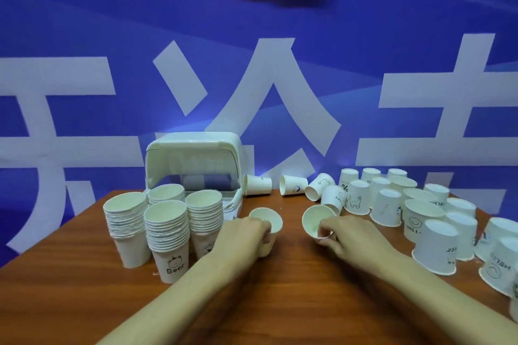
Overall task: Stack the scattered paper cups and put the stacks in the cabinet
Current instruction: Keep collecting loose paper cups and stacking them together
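An upright cup (266,220) is gripped by the curled fingers of the left hand (241,235). A tilted cup (315,220) is pinched at its base by the right hand (347,235). Stacks (166,232) are set left, before the far cabinet (193,159). Loose cups (388,207) are scattered right.

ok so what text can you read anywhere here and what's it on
"Bear": bottom cup of the front stack
"HELL", cut off: smiley cup at right
"HELL", upside down: far-right cup
large white characters, cropped: blue wall
other cup prints: too blurred
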`<act>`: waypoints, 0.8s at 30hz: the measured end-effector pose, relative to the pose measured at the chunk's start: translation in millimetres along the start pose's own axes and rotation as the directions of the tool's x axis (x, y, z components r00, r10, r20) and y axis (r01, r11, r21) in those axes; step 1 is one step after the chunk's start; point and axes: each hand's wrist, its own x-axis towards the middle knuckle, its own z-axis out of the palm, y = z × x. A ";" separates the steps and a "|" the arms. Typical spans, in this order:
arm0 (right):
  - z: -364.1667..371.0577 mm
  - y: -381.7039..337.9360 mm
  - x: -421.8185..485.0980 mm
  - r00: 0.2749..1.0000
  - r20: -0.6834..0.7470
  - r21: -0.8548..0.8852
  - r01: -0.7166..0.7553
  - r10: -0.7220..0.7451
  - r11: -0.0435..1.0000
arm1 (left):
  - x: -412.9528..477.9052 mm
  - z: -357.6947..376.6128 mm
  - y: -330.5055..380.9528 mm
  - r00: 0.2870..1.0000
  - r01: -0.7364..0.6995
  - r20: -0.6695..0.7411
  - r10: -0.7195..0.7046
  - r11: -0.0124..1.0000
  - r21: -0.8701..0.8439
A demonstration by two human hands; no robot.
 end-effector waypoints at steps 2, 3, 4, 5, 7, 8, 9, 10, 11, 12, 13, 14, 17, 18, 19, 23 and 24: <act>2.2 -0.9 1.9 0.999 -0.022 0.030 -0.032 0.032 0.999 | 1.4 3.9 -3.6 1.000 0.027 0.005 -0.027 0.998 -0.056; 2.0 0.0 2.9 0.997 -0.055 0.063 -0.053 0.057 0.997 | 3.1 5.7 -5.7 0.999 0.043 0.008 -0.043 0.996 -0.082; 1.5 1.3 3.6 0.993 -0.079 0.100 -0.078 0.086 0.992 | 4.5 7.9 -7.6 0.998 0.058 0.019 -0.057 0.993 -0.105; 0.6 2.0 4.5 0.989 -0.094 0.128 -0.097 0.110 0.987 | 5.9 10.1 -9.1 0.997 0.070 0.033 -0.066 0.990 -0.125; -0.6 3.9 6.0 0.987 -0.083 0.128 -0.128 0.139 0.984 | 7.9 13.6 -9.7 0.997 0.073 0.047 -0.067 0.987 -0.140; -0.7 4.3 6.3 0.987 -0.066 0.108 -0.136 0.144 0.985 | 8.1 14.6 -8.9 0.997 0.071 0.041 -0.066 0.988 -0.136; -0.2 4.2 6.6 0.988 -0.051 0.091 -0.142 0.147 0.986 | 7.8 15.0 -8.2 0.997 0.074 0.034 -0.070 0.989 -0.130; -0.3 3.5 6.8 0.988 -0.042 0.085 -0.145 0.148 0.986 | 7.2 14.9 -7.6 0.997 0.080 0.022 -0.078 0.988 -0.130; -0.8 3.5 6.5 0.988 -0.039 0.093 -0.144 0.148 0.985 | 6.2 13.9 -6.5 0.996 0.094 0.014 -0.093 0.986 -0.140; -2.7 3.2 5.1 0.988 -0.043 0.111 -0.144 0.150 0.983 | 5.2 12.1 -5.6 0.994 0.112 0.010 -0.112 0.983 -0.148; -5.6 3.2 3.1 0.987 -0.056 0.133 -0.145 0.153 0.981 | 4.5 9.1 -4.5 0.991 0.128 -0.006 -0.130 0.981 -0.146; -9.9 3.3 0.4 0.985 -0.076 0.148 -0.144 0.157 0.978 | 4.0 5.9 -3.6 0.989 0.137 -0.041 -0.143 0.982 -0.130; -26.2 10.8 -11.9 0.977 -0.142 0.126 -0.141 0.159 0.982 | 9.9 -5.5 7.9 0.965 0.097 -0.236 -0.113 0.992 -0.076; -33.1 15.4 -18.0 0.973 -0.164 0.102 -0.146 0.161 0.984 | 14.5 -9.6 15.2 0.953 0.056 -0.295 -0.076 0.996 -0.076; -39.8 22.4 -24.5 0.969 -0.183 0.074 -0.156 0.167 0.985 | 20.0 -13.2 24.3 0.939 -0.001 -0.344 -0.026 0.997 -0.079; -70.3 59.3 -62.4 0.948 -0.213 -0.064 -0.256 0.238 0.964 | 46.9 -18.4 78.4 0.919 -0.200 -0.359 0.161 0.977 -0.074; -78.4 69.4 -74.6 0.940 -0.226 -0.110 -0.287 0.257 0.952 | 55.2 -15.8 95.7 0.923 -0.238 -0.326 0.203 0.969 -0.071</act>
